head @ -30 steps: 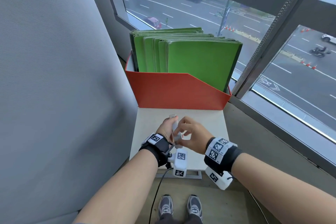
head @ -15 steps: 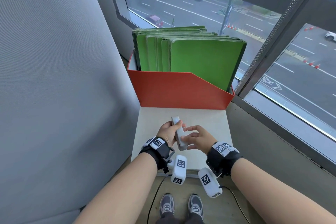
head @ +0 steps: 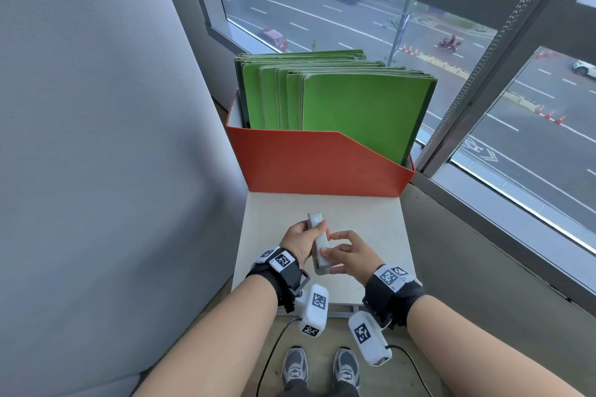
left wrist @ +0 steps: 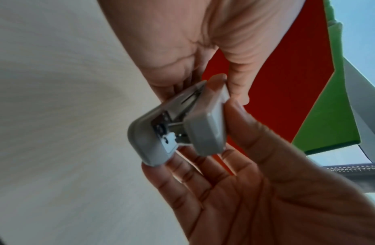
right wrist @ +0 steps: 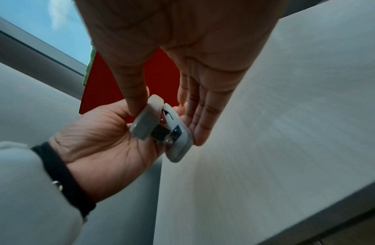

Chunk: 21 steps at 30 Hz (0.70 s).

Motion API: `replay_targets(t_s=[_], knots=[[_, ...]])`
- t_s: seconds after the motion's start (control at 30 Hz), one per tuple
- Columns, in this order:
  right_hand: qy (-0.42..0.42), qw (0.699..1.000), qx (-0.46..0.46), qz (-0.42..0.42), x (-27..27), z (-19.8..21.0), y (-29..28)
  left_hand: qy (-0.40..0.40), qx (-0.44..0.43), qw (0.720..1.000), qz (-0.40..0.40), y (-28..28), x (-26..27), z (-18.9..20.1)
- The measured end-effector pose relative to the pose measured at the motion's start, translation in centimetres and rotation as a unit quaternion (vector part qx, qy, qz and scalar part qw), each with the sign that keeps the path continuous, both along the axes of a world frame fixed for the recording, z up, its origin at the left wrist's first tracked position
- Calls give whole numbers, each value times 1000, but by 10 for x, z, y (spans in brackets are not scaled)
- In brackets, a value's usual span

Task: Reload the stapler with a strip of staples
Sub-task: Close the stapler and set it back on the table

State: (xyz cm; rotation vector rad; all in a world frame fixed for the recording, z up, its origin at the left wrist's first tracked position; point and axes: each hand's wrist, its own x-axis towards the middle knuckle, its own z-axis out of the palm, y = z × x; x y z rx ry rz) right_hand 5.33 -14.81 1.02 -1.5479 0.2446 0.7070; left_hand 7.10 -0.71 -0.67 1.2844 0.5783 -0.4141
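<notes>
A small grey stapler is held above the white table, its long axis pointing away from me. My left hand grips its far half from the left. My right hand pinches the near end, thumb on one shell and straight fingers against the other. In the left wrist view the stapler has its two shells slightly apart, with metal parts showing between them. The right wrist view shows the same gap in the stapler. I see no loose strip of staples.
An orange file box full of green folders stands at the table's far edge. A grey partition closes the left side. Window frames and a ledge run along the right.
My right hand has slid from the stapler's upper part down to its near end. The left hand keeps its grip, and the stapler now lies flatter.
</notes>
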Motion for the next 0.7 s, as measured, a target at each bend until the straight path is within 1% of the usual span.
replay_targets(t_s=[0.17, 0.3, 0.4, 0.47, 0.6, 0.7], knots=[[-33, 999, -24, 28, 24, 13, 20, -30, 89, 994, -61, 20, 18, 11], [-42, 997, -40, 49, 51, 15, 55, -28, 153, 985, -74, 50, 34, 13], [-40, 993, -78, 79, 64, 7, 86, -7, 233, 969, -80, 75, 45, 5], [-52, 987, -113, 105, 71, -2, 104, 4, 266, 960, -87, 90, 50, -2], [-72, 973, -162, 145, 79, -19, 127, 19, 311, 944, -113, 107, 59, -16], [-80, 969, -179, 150, 81, -31, 135, 24, 318, 941, -113, 111, 61, -24]])
